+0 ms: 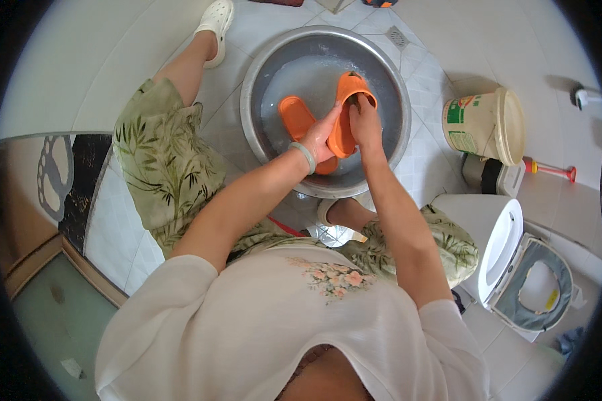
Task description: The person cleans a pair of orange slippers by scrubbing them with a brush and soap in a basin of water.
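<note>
A large round metal basin [326, 190] with cloudy water stands on the floor before me. Over it I hold an orange slide sandal [342, 133], its strap end pointing away from me. My left hand [321, 136], with a pale green bangle at the wrist, grips the sandal's left edge. The fingers of my right hand [365, 123] reach inside under the strap; something dark shows at the strap's toe opening, too small to name. A second orange sandal [297, 118] lies in the basin, partly hidden beneath my left hand.
Right of the basin stand a cream plastic bucket [476, 125], a grey bin [506, 175] and a toilet [481, 225] with its lid raised. A floor drain [397, 37] lies beyond the basin's far right. My feet in white clogs [215, 25] flank the basin. A patterned mat lies at left.
</note>
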The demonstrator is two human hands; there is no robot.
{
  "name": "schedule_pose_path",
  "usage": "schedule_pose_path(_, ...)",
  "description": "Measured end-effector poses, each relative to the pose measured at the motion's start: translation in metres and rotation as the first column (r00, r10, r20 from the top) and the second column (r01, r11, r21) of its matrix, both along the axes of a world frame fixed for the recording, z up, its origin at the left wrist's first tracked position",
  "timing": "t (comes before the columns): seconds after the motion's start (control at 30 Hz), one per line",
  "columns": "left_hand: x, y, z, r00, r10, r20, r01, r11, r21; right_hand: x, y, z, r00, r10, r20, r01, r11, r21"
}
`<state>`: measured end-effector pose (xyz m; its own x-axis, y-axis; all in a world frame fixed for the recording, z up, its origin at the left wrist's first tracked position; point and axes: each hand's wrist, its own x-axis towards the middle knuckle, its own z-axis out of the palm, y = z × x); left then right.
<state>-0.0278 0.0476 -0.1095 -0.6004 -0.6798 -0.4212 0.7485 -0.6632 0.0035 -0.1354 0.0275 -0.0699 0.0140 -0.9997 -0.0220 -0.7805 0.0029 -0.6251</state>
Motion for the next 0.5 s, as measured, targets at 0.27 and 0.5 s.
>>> schedule_pose_path(0.27, 0.044, -0.007, -0.011, 0.96, 0.027, 0.28, -0.046, 0.997, 0.061, 0.035, 0.092, 0.006, 0.982, 0.174, 0.078, -0.159, 0.973, -0.168)
schedule_pose_path(0.5, 0.002, -0.002, 0.015, 0.981, 0.106, 0.161, -0.076, 0.98, -0.183, 0.004, 0.004, 0.012, 0.996, -0.065, 0.065, 0.073, 0.989, -0.126)
